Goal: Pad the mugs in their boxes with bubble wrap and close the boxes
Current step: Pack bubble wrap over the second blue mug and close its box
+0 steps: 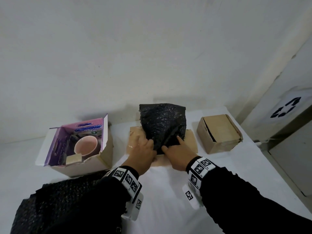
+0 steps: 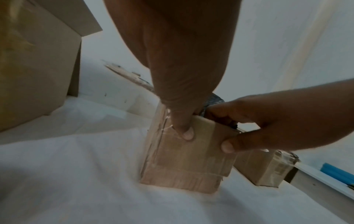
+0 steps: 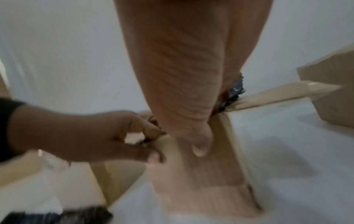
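A sheet of black bubble wrap (image 1: 162, 122) stands up out of the open brown middle box (image 1: 191, 141), hiding whatever is inside. My left hand (image 1: 143, 149) and right hand (image 1: 177, 151) meet at the wrap's near lower edge. In the left wrist view my left thumb (image 2: 186, 133) presses the outside of the box's front wall (image 2: 182, 163) while the fingers go inside. My right hand (image 2: 268, 125) grips the same way, fingers curled over the rim onto the wrap (image 2: 216, 100). To the left, a pink mug (image 1: 86, 146) sits in an open purple box (image 1: 57, 149).
A closed brown box (image 1: 219, 132) stands to the right of the middle box. A spare sheet of black bubble wrap (image 1: 59, 200) lies under my left forearm at the near left. White cloth (image 1: 165, 191) covers the table. A white bin with a recycling sign (image 1: 287, 108) stands at the far right.
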Demonstrator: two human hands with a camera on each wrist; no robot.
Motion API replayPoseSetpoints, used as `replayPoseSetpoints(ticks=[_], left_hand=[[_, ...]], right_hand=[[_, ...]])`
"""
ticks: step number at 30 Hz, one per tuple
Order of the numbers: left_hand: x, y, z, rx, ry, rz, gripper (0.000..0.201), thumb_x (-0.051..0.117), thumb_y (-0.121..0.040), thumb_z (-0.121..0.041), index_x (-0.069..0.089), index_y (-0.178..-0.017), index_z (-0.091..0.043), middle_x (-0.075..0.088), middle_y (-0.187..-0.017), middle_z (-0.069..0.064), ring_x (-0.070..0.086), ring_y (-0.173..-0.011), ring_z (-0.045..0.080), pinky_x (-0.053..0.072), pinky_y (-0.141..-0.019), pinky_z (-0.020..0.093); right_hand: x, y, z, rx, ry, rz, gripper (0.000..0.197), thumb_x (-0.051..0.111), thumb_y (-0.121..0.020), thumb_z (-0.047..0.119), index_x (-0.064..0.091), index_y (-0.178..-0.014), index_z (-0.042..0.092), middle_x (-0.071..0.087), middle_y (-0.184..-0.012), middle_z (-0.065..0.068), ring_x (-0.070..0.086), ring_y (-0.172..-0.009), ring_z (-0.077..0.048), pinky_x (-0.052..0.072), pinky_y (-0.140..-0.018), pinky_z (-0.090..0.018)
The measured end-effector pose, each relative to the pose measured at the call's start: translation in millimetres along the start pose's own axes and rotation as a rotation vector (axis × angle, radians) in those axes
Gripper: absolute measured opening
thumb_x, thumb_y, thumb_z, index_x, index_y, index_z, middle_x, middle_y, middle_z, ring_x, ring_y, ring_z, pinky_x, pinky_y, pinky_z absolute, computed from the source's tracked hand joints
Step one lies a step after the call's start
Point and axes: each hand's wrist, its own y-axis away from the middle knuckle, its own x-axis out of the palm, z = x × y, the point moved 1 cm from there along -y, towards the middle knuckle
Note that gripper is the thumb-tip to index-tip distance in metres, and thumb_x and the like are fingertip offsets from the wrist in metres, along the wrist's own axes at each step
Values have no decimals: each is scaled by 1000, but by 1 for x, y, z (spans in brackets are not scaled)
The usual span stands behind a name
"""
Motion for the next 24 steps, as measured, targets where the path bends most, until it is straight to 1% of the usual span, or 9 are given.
replayPoseSetpoints(ticks=[3, 5, 9, 14, 16, 18, 20, 22, 24], left_hand=[[-2, 1, 0, 6, 20, -9, 24, 47, -97, -37, 66, -105, -26, 58, -108, -5, 48, -114, 21, -12, -116, 50], [-6, 3, -3, 68, -8, -62, 15, 56, -91, -30, 69, -92, -23, 66, -86, -6, 62, -93, 19, -19, -114, 48], [-3, 8, -2, 120, -78, -250, 16, 73, -67, -17, 59, -75, -17, 49, -42, -6, 52, -39, 16, 26, -116, 50], [3, 12, 0, 224, 33, -205, 31, 76, -69, -30, 51, -86, -24, 60, -54, -9, 61, -51, 13, 44, -106, 39], [3, 15, 6, 258, 144, -164, 27, 69, -76, -37, 50, -91, -27, 66, -69, -7, 66, -68, 16, 38, -110, 39], [-1, 15, 15, 254, 248, -125, 26, 63, -79, -45, 52, -99, -31, 69, -86, -8, 66, -86, 16, 25, -115, 38], [-7, 17, 24, 231, 345, -184, 28, 60, -78, -52, 55, -98, -33, 68, -89, -13, 64, -89, 12, 28, -114, 39], [-10, 20, 30, 172, 455, -355, 24, 60, -79, -53, 59, -88, -31, 63, -84, -15, 58, -78, 9, 44, -96, 37], [-15, 19, 38, 48, 549, -544, 25, 61, -83, -50, 62, -83, -25, 57, -88, -9, 49, -79, 9, 46, -79, 29]], right_hand=[[13, 5, -4, -70, 88, -146, 28, 52, -81, 12, 57, -108, 15, 63, -97, -8, 63, -87, -30, 38, -105, -48], [21, 6, -6, -81, 131, -216, 28, 57, -75, 13, 59, -103, 15, 63, -84, -5, 64, -74, -26, 38, -109, -50], [17, 5, -2, -67, 108, -104, 47, 47, -84, 12, 43, -130, 6, 62, -105, -12, 58, -101, -30, 7, -121, -51], [9, 12, 2, -105, 55, -50, 46, 48, -87, 19, 41, -131, 9, 61, -110, -12, 56, -105, -30, 13, -119, -46], [1, 14, -4, -133, -137, 14, 32, 55, -84, 24, 49, -114, 15, 63, -100, -8, 59, -95, -26, 26, -112, -39], [-13, 12, -16, -92, -505, -4, 21, 63, -80, 22, 56, -99, 19, 66, -88, 0, 61, -80, -19, 47, -89, -33], [-27, 7, -33, 0, -750, -243, 14, 64, -80, 18, 58, -92, 22, 64, -84, 7, 61, -76, -12, 53, -75, -38], [-35, 0, -50, 198, -803, -564, 15, 65, -83, 20, 56, -94, 23, 57, -95, 5, 57, -82, -12, 51, -76, -35], [-35, -9, -61, 463, -853, -656, 28, 66, -87, 29, 51, -108, 19, 46, -110, 0, 52, -90, -17, 42, -78, -28]])
